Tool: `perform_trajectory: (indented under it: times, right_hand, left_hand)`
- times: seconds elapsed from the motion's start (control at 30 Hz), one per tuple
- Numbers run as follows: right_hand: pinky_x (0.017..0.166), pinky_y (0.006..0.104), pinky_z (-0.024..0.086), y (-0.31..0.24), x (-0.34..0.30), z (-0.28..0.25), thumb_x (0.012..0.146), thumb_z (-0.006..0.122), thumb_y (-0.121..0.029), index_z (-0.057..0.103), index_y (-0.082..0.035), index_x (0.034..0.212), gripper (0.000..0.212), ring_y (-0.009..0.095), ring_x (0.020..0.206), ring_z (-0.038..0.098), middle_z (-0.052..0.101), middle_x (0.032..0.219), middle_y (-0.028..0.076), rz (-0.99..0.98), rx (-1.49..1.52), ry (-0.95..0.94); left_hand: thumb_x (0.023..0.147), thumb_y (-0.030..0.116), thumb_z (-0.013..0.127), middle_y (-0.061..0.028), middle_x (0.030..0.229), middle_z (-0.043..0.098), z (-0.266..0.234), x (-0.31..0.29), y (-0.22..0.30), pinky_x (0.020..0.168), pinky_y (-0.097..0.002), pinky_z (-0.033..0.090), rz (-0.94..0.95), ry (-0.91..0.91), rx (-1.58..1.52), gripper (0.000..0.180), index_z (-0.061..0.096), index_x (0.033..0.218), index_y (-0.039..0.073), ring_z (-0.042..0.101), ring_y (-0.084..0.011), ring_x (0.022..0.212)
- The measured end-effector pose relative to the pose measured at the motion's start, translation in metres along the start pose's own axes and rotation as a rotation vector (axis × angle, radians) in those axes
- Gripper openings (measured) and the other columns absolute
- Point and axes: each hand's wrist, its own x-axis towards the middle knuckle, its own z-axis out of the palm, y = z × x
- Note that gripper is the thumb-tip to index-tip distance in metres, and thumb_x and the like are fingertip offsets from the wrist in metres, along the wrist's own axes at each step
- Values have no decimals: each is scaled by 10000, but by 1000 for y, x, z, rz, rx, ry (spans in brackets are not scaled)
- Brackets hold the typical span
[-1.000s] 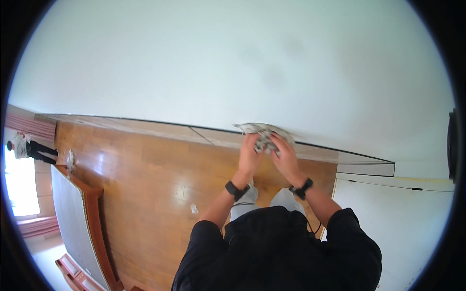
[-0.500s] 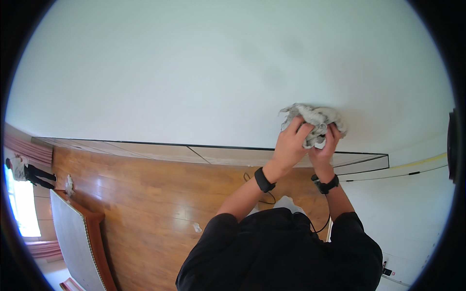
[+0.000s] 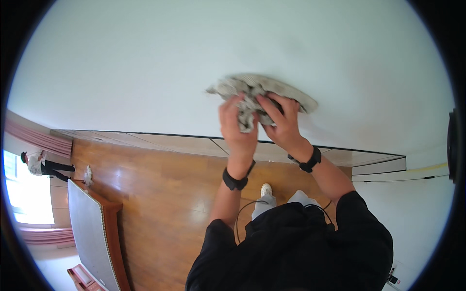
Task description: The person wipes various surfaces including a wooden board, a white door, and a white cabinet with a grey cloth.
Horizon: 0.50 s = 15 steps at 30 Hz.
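A crumpled grey-white cloth (image 3: 279, 88) lies against the broad pale wall (image 3: 145, 72), bunched at its left part and with a flatter flap trailing to the right. My left hand (image 3: 235, 128) grips the bunched part from below, fingers curled into the folds. Close beside it, my right hand (image 3: 286, 125) holds the cloth too, its thumb and fingers pressed into the fabric. Folds hide some fingertips. Faint grey smudges show on the wall above the cloth.
Below the wall's dark trim line (image 3: 165, 134) runs a panelled strip, then the wooden floor (image 3: 170, 194). A wood-framed grey-topped piece of furniture (image 3: 90, 233) stands at left. Another person (image 3: 36, 165) is by the bright window. A dark cable (image 3: 238, 220) loops near my legs.
Both hands have moved left and slightly up along the wall with the cloth. It was a compact bundle before and now spreads out wider.
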Motion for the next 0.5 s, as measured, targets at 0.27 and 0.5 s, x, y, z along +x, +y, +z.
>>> perform_trajectory:
  times: [0.27,0.5]
  right_hand:
    - [773,374,343,-16,-9,25,587,629,-58,537,-144,1104,533,222,895,448,461,989,59,-82,50,-18]
    - [781,395,371,-3,-91,40,598,601,-44,496,-115,1142,558,252,910,457,451,994,78,39,117,-321]
  left_hand:
    - [673,-102,548,-114,899,498,-19,-25,-26,737,-289,401,-121,43,75,284,486,936,-16,495,-239,816]
    - [620,-66,606,-153,816,487,-21,-101,-49,632,-365,410,-396,-92,113,261,468,834,-8,483,-323,735]
